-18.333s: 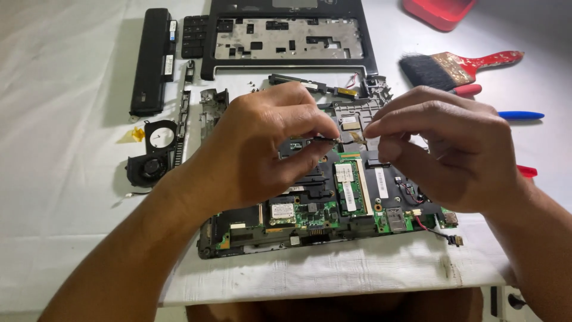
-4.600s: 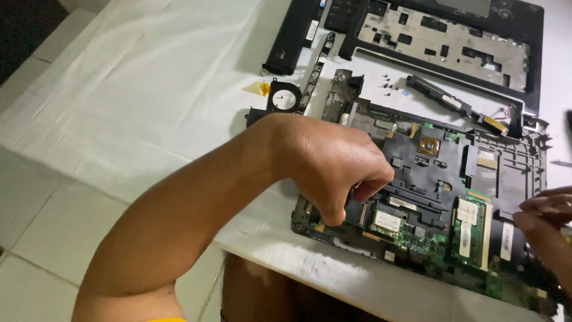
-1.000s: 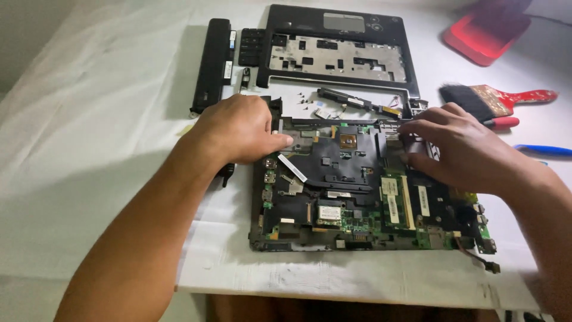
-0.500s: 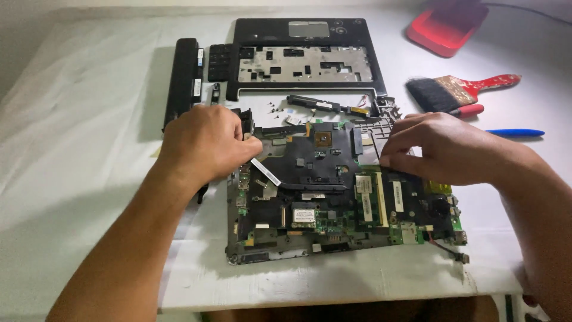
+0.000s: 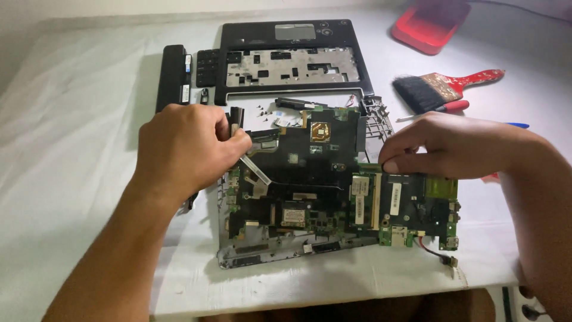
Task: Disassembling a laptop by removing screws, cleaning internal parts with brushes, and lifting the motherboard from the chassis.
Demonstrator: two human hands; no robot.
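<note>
Since half a second ago the green-and-black laptop motherboard (image 5: 333,179) has slid toward 3 o'clock: its right end now overhangs the grey plastic bottom case (image 5: 280,253) beneath it, and the case's ribbed corner (image 5: 376,119) shows bare at 12 o'clock. Both hands have followed it.

Left hand (image 5: 185,152) is closed, fingertips pinched at the board's upper left edge next to the copper heat pipe (image 5: 256,173). What sits between the fingertips is hidden, so I cannot tell whether it grips the board edge or a tab. Grip at the edge reads as keeping fingers off the components.

Right hand (image 5: 453,146) is curled, thumb and forefinger pinching the board's top edge just beside the memory slot (image 5: 366,200). Opposite-edge hold keeps the board level as it clears the case.

Board sits at centre of the white-covered table (image 5: 65,179), partly on the case, partly off toward 3 o'clock. A loose red-and-black wire lead (image 5: 438,253) trails from its corner at 5 o'clock.

Parked out of the work zone:
- black palmrest frame with touchpad (image 5: 286,56) at 12 o'clock
- long black battery pack (image 5: 171,77) at 11 o'clock
- small dark screws (image 5: 262,109) clustered just above the board
- red-handled paintbrush with black bristles (image 5: 444,89) at 2 o'clock
- red plastic tray (image 5: 432,25) at 1 o'clock
</note>
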